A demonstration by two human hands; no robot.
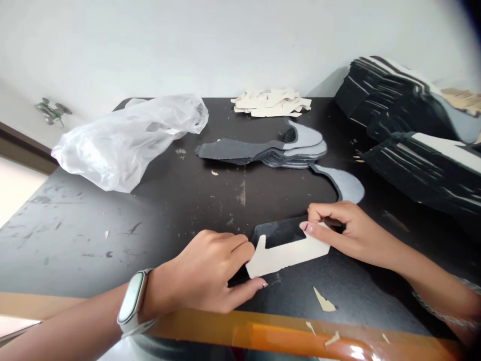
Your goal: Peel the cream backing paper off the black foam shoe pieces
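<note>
A flat black cut piece (280, 231) lies low over the near part of the table, with a cream-white notched strip (287, 258) along its near side. My right hand (343, 228) pinches the right end, thumb on top of the white strip and fingers curled behind. At the left end, my left hand (214, 271) has bent fingers closed on the piece's edge, while its thumb points out below the strip. Beyond my right hand sits a curved grey-and-black piece (347, 183), partly hidden by it. Behind that is a stack of similar dark pieces (259, 152) with grey curved ends.
A crumpled clear plastic bag (131, 140) occupies the back left of the black table (180, 200). White strips (270, 102) are piled by the wall. Large stacks of black-and-white pieces (406, 100) stand at right. Cream scraps (323, 300) lie near the tape-covered front edge (210, 326).
</note>
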